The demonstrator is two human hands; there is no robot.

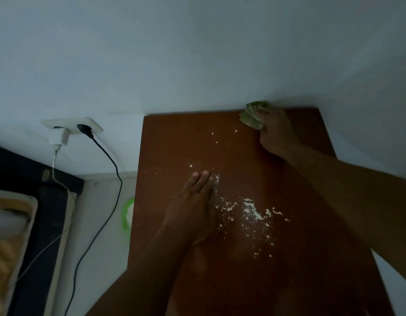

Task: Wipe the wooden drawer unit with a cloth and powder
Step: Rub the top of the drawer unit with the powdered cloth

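Brown wood — only the top of the unit (243, 265) shows, dimly lit. At 1 o'clock the right hand (275, 131) grips a half-hidden green cloth (249, 116) in curled fingers, by the wall (197, 53). Left hand (195, 206) lies flat, fingers together, touching white powder (252, 210) at centre. Socket (72, 126) at 9 o'clock.

**Bare hands, bare forearms**

The left hand (192, 201) lies just below centre, toward 7 o'clock. The left forearm (151, 258) is bare all the way to the bottom edge. Two short, pale fingernails (205, 172) show at its tips. The right hand (275, 131), up at 1 o'clock, joins a broad, bare right forearm (357, 197) reaching the edge at 4 o'clock. Dim light blurs finer detail.
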